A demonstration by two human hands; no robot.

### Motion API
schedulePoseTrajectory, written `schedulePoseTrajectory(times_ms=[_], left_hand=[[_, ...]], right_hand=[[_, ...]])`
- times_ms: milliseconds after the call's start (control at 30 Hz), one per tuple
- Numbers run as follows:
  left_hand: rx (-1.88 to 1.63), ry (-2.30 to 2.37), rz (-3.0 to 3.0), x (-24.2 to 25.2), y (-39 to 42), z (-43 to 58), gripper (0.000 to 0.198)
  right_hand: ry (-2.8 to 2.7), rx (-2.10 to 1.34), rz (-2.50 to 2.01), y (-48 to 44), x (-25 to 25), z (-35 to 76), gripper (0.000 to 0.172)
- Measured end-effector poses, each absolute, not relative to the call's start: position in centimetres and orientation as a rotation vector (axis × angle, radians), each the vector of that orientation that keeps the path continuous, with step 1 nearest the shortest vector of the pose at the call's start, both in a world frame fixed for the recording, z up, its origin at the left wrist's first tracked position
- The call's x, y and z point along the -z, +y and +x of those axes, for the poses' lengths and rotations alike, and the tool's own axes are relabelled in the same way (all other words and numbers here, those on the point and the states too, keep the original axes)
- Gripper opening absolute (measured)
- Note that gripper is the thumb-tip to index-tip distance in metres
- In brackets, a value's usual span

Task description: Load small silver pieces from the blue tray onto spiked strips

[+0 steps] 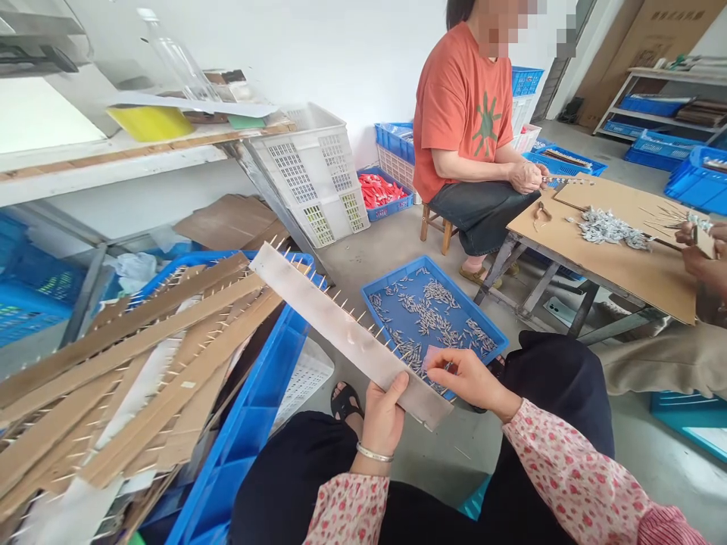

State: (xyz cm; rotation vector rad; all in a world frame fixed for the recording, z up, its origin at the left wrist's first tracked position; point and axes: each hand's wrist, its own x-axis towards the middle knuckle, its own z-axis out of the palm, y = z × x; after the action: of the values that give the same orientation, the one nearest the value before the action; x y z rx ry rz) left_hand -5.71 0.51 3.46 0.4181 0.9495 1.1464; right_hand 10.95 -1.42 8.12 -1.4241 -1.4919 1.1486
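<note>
My left hand [385, 416] is closed around the lower part of a long, pale, flat strip [335, 325], thumb on its face. Thin pointed sticks [363, 314] poke out in a row along the strip's far edge. At the strip's near end, my right hand [469, 378] has its thumb and index finger pinched by the sticks. A small pink piece [432, 356] shows at those fingertips; what it is I cannot make out. Beyond the strip, a shallow blue tray [475, 312] on the floor holds many small grey slender pieces [421, 312].
On my left, a large blue crate [250, 424] is heaped with cardboard strips [170, 378] bristling with sticks. A seated person [466, 113] works at a low table [619, 197] bearing a grey pile [610, 227] and pliers [541, 216]. Another person's hand [701, 253] is at the right.
</note>
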Motion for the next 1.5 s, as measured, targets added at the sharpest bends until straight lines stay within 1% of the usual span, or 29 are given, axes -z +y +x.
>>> schedulePoseTrajectory(times_ms=[100,267,367,467,633,733,933,1000,1100,1167,1300,1500], left_hand=[[-1.142,0.929,0.436,-3.2,0.4,-5.5,0.03],[-1.149,0.937,0.462,-3.1,0.4,-5.6,0.031],[-1.176,0.953,0.46,-3.1,0.6,-5.7,0.032],[-1.177,0.952,0.457,-3.2,0.7,-5.8,0.033],[-1.17,0.927,0.422,-3.6,0.6,-5.8,0.031],[-1.16,0.917,0.423,-3.8,0.6,-5.8,0.032],[-1.144,0.918,0.43,-4.2,0.8,-6.3,0.033],[-1.145,0.909,0.433,-4.3,0.8,-6.5,0.033],[-1.155,0.903,0.46,-4.4,0.9,-6.6,0.031],[-1.16,0.899,0.485,-4.5,0.8,-6.6,0.029],[-1.164,0.889,0.53,-4.5,0.7,-6.6,0.027],[-1.173,0.883,0.598,-4.2,0.7,-6.7,0.022]], right_hand=[[-1.536,-1.071,-1.473,-1.8,-7.8,10.1,0.011],[-1.657,-0.805,-1.491,-1.9,-7.3,9.8,0.016],[-1.579,-0.75,-1.489,-1.9,-7.5,10.0,0.018],[-1.532,-0.884,-1.439,-2.0,-7.5,10.0,0.02],[-1.184,-1.324,-1.215,-1.9,-6.5,9.7,0.023],[-1.111,-1.422,-1.13,-1.7,-6.4,9.4,0.029],[-1.059,-1.206,-1.197,-1.7,-8.1,10.0,0.027],[-1.189,-1.139,-1.241,-1.8,-8.8,10.7,0.024],[-1.61,-1.006,-1.267,-2.1,-9.8,11.5,0.021],[-1.794,-0.912,-1.264,-2.4,-10.3,11.6,0.02],[-1.837,-0.85,-1.303,-2.6,-10.4,11.1,0.009],[-2.021,-0.691,-1.312,-2.4,-10.1,10.7,0.012]])
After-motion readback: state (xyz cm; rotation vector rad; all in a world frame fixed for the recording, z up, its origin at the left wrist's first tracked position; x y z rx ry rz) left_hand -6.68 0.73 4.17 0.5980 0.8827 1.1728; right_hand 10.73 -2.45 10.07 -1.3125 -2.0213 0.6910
